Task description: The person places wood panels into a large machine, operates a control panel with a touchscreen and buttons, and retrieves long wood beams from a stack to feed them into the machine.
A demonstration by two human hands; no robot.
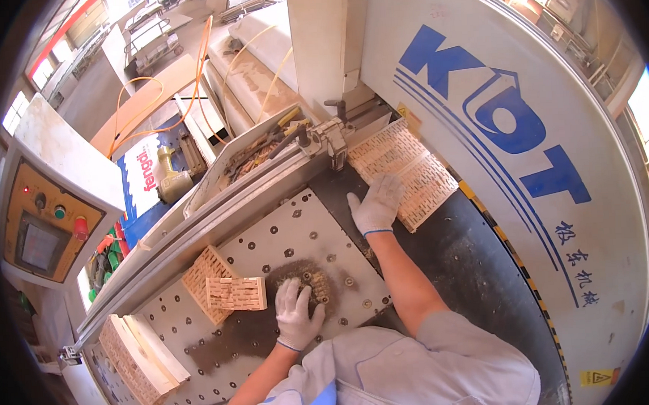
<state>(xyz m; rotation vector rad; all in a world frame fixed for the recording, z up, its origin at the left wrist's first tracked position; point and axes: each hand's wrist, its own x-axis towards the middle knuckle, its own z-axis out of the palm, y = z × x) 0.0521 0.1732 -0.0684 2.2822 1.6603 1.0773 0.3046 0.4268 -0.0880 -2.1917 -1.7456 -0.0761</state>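
Observation:
White work gloves cover both hands. My left hand [297, 316] lies over the grey metal table with its fingers stretched out, at a dark, dusty patch [315, 279]; I see nothing held in it. Just left of it, a small wooden block [236, 293] with many short slots rests across a larger slotted wooden block [206, 276]. My right hand [379, 204] reaches forward with fingers spread, its fingertips against the near left edge of slotted wooden panels [421, 187]. These lie side by side on the dark bed beside the machine. Whether the fingers press on them is hard to tell.
The table [267, 227] is dotted with bolt holes. More wooden pieces [143, 355] stand at its left end. A metal fence rail [230, 188] with a clamp [329, 141] runs along the far side. A white machine cover [509, 122] curves along the right; a control box [42, 215] stands left.

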